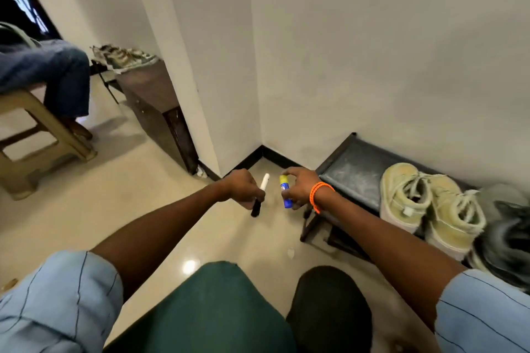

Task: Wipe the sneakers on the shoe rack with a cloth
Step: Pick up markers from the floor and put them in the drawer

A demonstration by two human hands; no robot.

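My left hand (243,188) is closed around a thin stick-like tool (261,193) with a white upper end and a black lower end. My right hand (301,189), with an orange band at the wrist, grips a small blue and yellow bottle (285,190). Both hands hover over the floor, close together, just left of the low dark shoe rack (352,169). A pair of pale yellow-green sneakers (430,206) stands on the rack's top shelf. A grey and black shoe (507,226) sits to their right. No cloth is visible.
White walls form a corner behind the rack. A dark wooden cabinet (155,103) with crumpled paper on top stands at the left. Another person's legs in jeans (57,71) rest on a beige plastic stool (37,135). My knees fill the bottom of the view.
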